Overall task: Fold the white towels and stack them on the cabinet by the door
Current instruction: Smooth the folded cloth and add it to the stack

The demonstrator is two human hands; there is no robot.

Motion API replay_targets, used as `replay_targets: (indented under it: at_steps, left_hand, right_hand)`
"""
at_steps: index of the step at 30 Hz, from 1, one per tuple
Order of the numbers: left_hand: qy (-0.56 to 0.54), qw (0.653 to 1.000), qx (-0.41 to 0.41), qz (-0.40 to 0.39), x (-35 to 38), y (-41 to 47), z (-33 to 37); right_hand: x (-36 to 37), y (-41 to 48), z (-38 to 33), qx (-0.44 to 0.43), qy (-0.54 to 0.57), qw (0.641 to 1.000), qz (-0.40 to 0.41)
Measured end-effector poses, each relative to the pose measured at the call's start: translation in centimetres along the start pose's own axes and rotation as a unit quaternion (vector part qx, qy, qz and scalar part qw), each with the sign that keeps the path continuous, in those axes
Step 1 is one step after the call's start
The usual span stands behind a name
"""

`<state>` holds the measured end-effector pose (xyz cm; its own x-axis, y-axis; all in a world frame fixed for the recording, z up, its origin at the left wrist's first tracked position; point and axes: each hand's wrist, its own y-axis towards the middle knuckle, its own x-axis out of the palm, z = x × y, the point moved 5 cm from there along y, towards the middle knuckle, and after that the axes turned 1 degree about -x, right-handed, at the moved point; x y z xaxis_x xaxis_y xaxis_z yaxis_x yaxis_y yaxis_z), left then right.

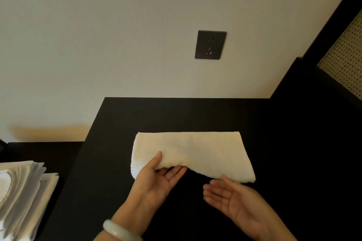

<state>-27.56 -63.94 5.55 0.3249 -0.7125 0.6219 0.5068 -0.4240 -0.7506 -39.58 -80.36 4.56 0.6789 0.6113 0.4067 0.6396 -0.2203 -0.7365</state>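
A pale bracelet (pixel 121 231) is sitting on my left wrist, at the bottom edge of the view. My left hand (pixel 156 180) is holding the near edge of the towel (pixel 192 150): the thumb is lying on top and the fingers (pixel 172 172) are passing under it, so the edge is being pinched and lifted a little. My right hand (pixel 235 199) is lying palm up with the fingers straight and together, holding nothing. Its fingertips are reaching the near right corner of the towel, but I cannot tell if they are touching it. The towel is white, folded into a long band, and it is lying flat on the black top of the cabinet (pixel 274 133), near the middle, with the long side parallel to the wall (pixel 98 35). On the wall above the cabinet a dark socket (pixel 210 44) is showing. At the far left, on a lower dark surface, a white stack (pixel 21 191) of thin folded layers is standing, well apart from the towel; I cannot tell if it is cloth or paper.
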Motion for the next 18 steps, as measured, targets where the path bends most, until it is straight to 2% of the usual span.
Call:
replay_targets:
  at_steps: [1,3,6,9,11,14,18]
  left_hand:
    - [0.002,1.0,0.003,0.003,-0.1,0.0,0.2]
    - [0.005,1.0,0.004,0.011,-0.6,-0.3,0.5]
    - [0.017,0.999,0.011,0.025,-1.6,-0.6,1.1]
    - [0.031,0.998,0.018,0.046,-2.5,-0.7,1.7]
    - [0.05,0.997,0.021,0.06,-3.2,-0.6,2.1]
    - [0.084,0.993,0.042,0.076,-4.1,-0.6,2.9]
    - [0.088,0.983,0.1,0.124,-5.6,-0.7,5.9]
  right_hand:
    - [-0.3,0.1,0.6,0.034,0.009,0.999,-0.005]
    - [-0.9,0.3,0.8,0.048,0.052,0.998,-0.003]
    - [-1.7,1.1,-0.8,-0.022,0.144,0.989,0.037]
    - [-2.6,2.0,-2.9,-0.085,0.158,0.978,0.106]
    - [-2.3,2.7,-4.2,-0.091,0.101,0.981,0.135]
    - [-1.7,4.2,-6.6,-0.09,-0.057,0.982,0.157]
    - [-1.2,6.3,-9.3,-0.072,-0.26,0.951,0.15]
